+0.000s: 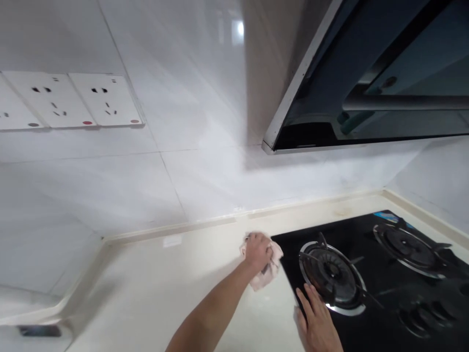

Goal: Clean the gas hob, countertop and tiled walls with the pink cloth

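Note:
My left hand [258, 252] is closed over a crumpled pale pink cloth [266, 277], pressing it on the cream countertop [154, 288] just beside the left corner of the black gas stove [289, 254]. Part of the cloth is hidden under the fingers. My right hand [315, 318] lies with its fingers stretched out at the stove's left edge, close to the left burner [331, 271]. The thumb is apart from the fingers, and nothing shows in that hand.
A dark range hood [315, 132] overhangs the stove. The right burner [406, 244] sits farther back. White tiles with several wall sockets [104, 100] rise behind the counter. A small white label [172, 240] lies near the back ledge.

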Motion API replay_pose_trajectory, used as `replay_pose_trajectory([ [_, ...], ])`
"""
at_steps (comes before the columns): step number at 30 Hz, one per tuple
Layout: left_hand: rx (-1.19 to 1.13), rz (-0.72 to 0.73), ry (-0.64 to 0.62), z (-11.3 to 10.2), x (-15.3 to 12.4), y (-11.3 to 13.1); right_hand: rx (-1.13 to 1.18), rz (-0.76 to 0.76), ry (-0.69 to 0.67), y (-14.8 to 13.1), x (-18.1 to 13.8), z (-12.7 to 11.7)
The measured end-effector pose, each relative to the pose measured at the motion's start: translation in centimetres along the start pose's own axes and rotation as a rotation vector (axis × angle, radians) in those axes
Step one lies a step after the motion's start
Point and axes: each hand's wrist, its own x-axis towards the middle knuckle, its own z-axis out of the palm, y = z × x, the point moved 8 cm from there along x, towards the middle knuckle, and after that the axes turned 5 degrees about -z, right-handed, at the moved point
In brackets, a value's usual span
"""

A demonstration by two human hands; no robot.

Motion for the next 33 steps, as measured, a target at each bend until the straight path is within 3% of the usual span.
replay_pose_trajectory([
  [4,-0.050,-0.096,0.140,-1.5,4.6,-0.1,-0.035,0.022,-0.018,-0.4,0.4,-0.4],
  [8,-0.116,0.013,0.155,-0.5,8.6,4.4,-0.039,0.032,0.009,-0.8,1.1,-1.2],
  [14,-0.131,0.162,0.037,4.5,12.9,11.7,-0.063,0.023,-0.001,-0.6,1.5,-1.2],
  [19,-0.064,0.182,-0.084,9.5,15.9,15.1,-0.075,0.033,-0.035,-0.2,1.0,-0.7],
  [22,-0.011,0.216,-0.157,11.9,16.2,15.9,-0.042,0.069,-0.066,0.0,1.0,-0.9],
  [25,0.031,0.258,-0.187,12.7,15.5,15.7,-0.017,0.093,-0.091,0.1,1.2,-1.3],
  [33,0.154,0.257,-0.207,10.2,12.5,11.7,0.012,0.087,-0.062,0.1,1.3,-1.5],
])
